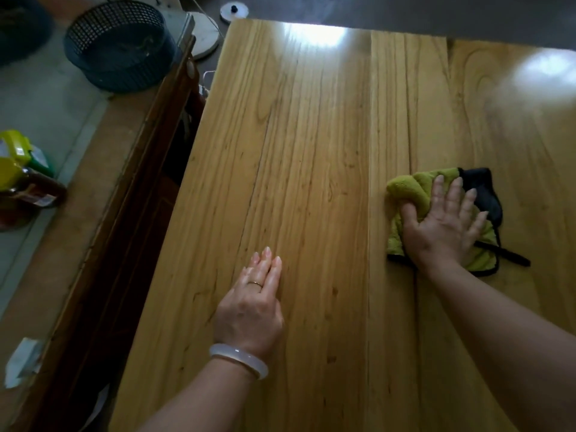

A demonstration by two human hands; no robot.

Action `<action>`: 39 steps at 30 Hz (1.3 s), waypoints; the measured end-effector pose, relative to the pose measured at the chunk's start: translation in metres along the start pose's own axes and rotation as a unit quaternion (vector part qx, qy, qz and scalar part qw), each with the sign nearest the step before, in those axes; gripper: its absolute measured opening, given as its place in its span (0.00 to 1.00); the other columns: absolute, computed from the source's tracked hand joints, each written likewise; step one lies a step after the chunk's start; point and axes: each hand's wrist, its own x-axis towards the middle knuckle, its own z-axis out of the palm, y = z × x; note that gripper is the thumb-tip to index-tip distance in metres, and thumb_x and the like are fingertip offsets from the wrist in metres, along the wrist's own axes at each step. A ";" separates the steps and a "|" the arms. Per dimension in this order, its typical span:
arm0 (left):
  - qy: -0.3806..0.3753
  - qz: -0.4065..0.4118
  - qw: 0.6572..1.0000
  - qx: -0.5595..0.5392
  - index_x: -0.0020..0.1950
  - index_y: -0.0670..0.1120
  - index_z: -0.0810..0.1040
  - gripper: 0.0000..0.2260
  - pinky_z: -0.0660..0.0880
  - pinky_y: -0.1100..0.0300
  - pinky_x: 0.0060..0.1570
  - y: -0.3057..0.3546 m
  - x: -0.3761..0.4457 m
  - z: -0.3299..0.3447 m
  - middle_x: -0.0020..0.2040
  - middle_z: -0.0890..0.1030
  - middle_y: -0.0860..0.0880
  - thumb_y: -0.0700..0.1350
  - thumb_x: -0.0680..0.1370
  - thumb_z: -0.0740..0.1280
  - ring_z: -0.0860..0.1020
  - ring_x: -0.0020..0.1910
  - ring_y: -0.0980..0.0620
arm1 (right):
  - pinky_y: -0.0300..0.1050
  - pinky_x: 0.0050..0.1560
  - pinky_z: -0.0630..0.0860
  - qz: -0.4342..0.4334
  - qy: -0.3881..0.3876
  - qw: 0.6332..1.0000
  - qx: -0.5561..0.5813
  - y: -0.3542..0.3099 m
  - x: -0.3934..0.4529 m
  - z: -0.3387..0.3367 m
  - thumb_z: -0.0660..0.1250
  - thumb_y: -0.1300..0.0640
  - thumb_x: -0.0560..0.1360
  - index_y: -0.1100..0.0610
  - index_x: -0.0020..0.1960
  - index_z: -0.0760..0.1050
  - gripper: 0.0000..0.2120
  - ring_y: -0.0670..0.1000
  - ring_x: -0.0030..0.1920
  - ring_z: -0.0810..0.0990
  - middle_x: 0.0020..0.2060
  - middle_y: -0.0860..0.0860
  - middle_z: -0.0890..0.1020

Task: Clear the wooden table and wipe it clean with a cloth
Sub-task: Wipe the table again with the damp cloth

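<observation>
The wooden table point(311, 135) fills most of the view, its pale planks running away from me. A green cloth point(408, 194) with black edging and a black side lies crumpled on the right part of the table. My right hand point(442, 222) presses flat on the cloth with its fingers spread and straight. My left hand point(252, 300) rests flat on the bare wood near the table's middle, fingers straight and together, a ring on one finger and a pale bangle on the wrist.
A lower wooden counter point(103, 169) runs along the table's left side, with a dark gap between them. On it stand a dark mesh basket point(118, 48), a yellow-green container point(15, 157) and a brown jar point(34, 194). A round lid point(234, 11) lies beyond the far edge.
</observation>
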 end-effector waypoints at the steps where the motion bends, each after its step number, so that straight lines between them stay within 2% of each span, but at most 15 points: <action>1: -0.005 0.002 1.000 -0.005 0.63 0.43 0.78 0.30 0.71 0.56 0.58 -0.001 0.000 0.000 0.65 0.76 0.46 0.35 0.61 0.74 0.76 0.62 0.48 | 0.62 0.75 0.38 -0.024 -0.004 1.000 -0.006 -0.014 0.000 0.002 0.40 0.33 0.73 0.49 0.80 0.42 0.39 0.55 0.78 0.39 0.80 0.52 0.43; 6: -0.015 0.006 0.999 -0.032 0.64 0.45 0.77 0.28 0.72 0.56 0.58 -0.004 0.000 0.000 0.65 0.76 0.47 0.36 0.63 0.71 0.76 0.63 0.49 | 0.61 0.75 0.36 -0.156 -0.024 0.987 -0.026 -0.105 -0.008 0.017 0.41 0.33 0.75 0.47 0.80 0.40 0.37 0.54 0.78 0.36 0.79 0.50 0.40; 10: -0.022 0.018 0.999 -0.040 0.62 0.45 0.79 0.24 0.74 0.56 0.58 -0.006 0.001 0.002 0.64 0.77 0.47 0.41 0.68 0.56 0.76 0.62 0.50 | 0.61 0.75 0.36 -0.218 -0.036 0.975 -0.033 -0.169 -0.017 0.028 0.43 0.32 0.78 0.47 0.80 0.39 0.36 0.54 0.78 0.34 0.79 0.50 0.39; 12: -0.021 0.019 0.998 -0.047 0.59 0.45 0.81 0.24 0.76 0.56 0.56 -0.005 0.001 0.002 0.61 0.79 0.46 0.41 0.68 0.55 0.78 0.60 0.49 | 0.61 0.75 0.36 -0.248 -0.045 0.967 -0.035 -0.192 -0.020 0.031 0.43 0.32 0.78 0.46 0.79 0.39 0.35 0.54 0.78 0.34 0.79 0.50 0.38; 15: -0.003 0.026 0.998 -0.055 0.58 0.45 0.82 0.22 0.79 0.60 0.45 -0.006 0.001 0.000 0.59 0.81 0.47 0.41 0.69 0.56 0.80 0.55 0.48 | 0.61 0.74 0.34 -0.292 -0.058 0.954 -0.030 -0.225 -0.025 0.037 0.43 0.32 0.77 0.45 0.79 0.39 0.35 0.53 0.77 0.33 0.79 0.49 0.38; 19: -0.004 0.025 0.998 -0.055 0.61 0.49 0.80 0.23 0.74 0.66 0.28 -0.009 0.004 -0.003 0.61 0.79 0.50 0.44 0.69 0.56 0.82 0.46 0.51 | 0.59 0.75 0.34 -0.368 -0.072 0.926 -0.033 -0.257 -0.032 0.044 0.44 0.32 0.77 0.43 0.79 0.40 0.34 0.52 0.77 0.33 0.79 0.47 0.39; 22: 0.006 0.038 0.998 -0.055 0.59 0.50 0.81 0.21 0.74 0.66 0.28 -0.012 0.004 -0.002 0.61 0.79 0.51 0.45 0.69 0.58 0.82 0.46 0.52 | 0.59 0.75 0.34 -0.433 -0.079 0.897 -0.028 -0.267 -0.035 0.045 0.46 0.32 0.78 0.41 0.79 0.42 0.33 0.52 0.77 0.34 0.79 0.46 0.41; 26: 0.021 0.051 0.998 -0.043 0.52 0.51 0.84 0.18 0.74 0.67 0.29 -0.012 0.004 -0.007 0.54 0.83 0.52 0.46 0.63 0.66 0.82 0.48 0.53 | 0.58 0.75 0.33 -0.535 -0.119 0.836 -0.020 -0.267 -0.044 0.043 0.50 0.34 0.78 0.39 0.78 0.45 0.32 0.51 0.77 0.34 0.79 0.46 0.43; 30: 0.034 0.052 0.998 -0.023 0.50 0.51 0.83 0.16 0.71 0.67 0.24 -0.015 0.005 -0.006 0.46 0.84 0.52 0.46 0.67 0.61 0.82 0.41 0.53 | 0.57 0.75 0.32 -0.644 -0.167 0.746 -0.002 -0.259 -0.068 0.045 0.57 0.37 0.77 0.37 0.77 0.52 0.30 0.51 0.78 0.36 0.79 0.44 0.47; 32: 0.038 0.062 0.997 -0.019 0.52 0.51 0.80 0.16 0.71 0.66 0.22 -0.018 0.004 -0.002 0.41 0.83 0.50 0.45 0.67 0.62 0.81 0.37 0.51 | 0.57 0.75 0.33 -0.669 -0.183 0.721 0.005 -0.252 -0.072 0.046 0.59 0.38 0.77 0.36 0.76 0.55 0.29 0.50 0.78 0.37 0.79 0.43 0.49; 33: 0.037 0.067 0.997 -0.012 0.53 0.50 0.78 0.16 0.71 0.65 0.22 -0.019 0.004 -0.001 0.41 0.83 0.50 0.45 0.67 0.62 0.81 0.36 0.51 | 0.57 0.76 0.34 -0.670 -0.188 0.719 0.010 -0.250 -0.070 0.046 0.60 0.39 0.77 0.37 0.76 0.57 0.29 0.50 0.78 0.38 0.79 0.43 0.50; 35: 0.030 0.067 0.997 0.008 0.54 0.50 0.81 0.17 0.72 0.65 0.24 -0.021 0.005 -0.002 0.46 0.84 0.50 0.44 0.68 0.60 0.82 0.39 0.50 | 0.57 0.76 0.36 -0.660 -0.188 0.727 0.019 -0.247 -0.063 0.044 0.60 0.40 0.77 0.37 0.76 0.59 0.28 0.49 0.79 0.40 0.79 0.43 0.51; 37: 0.027 0.068 0.997 0.029 0.53 0.49 0.83 0.17 0.73 0.65 0.27 -0.022 0.007 -0.005 0.51 0.84 0.49 0.43 0.69 0.60 0.82 0.42 0.50 | 0.57 0.76 0.38 -0.636 -0.170 0.753 0.023 -0.242 -0.055 0.040 0.60 0.41 0.77 0.38 0.76 0.60 0.27 0.49 0.79 0.41 0.79 0.43 0.52; 39: 0.018 0.070 0.997 0.032 0.57 0.48 0.82 0.20 0.76 0.63 0.30 -0.019 0.007 -0.006 0.55 0.83 0.49 0.42 0.69 0.58 0.82 0.46 0.50 | 0.56 0.77 0.38 -0.595 -0.143 0.791 0.018 -0.230 -0.043 0.035 0.58 0.41 0.78 0.39 0.76 0.58 0.27 0.49 0.79 0.40 0.79 0.43 0.51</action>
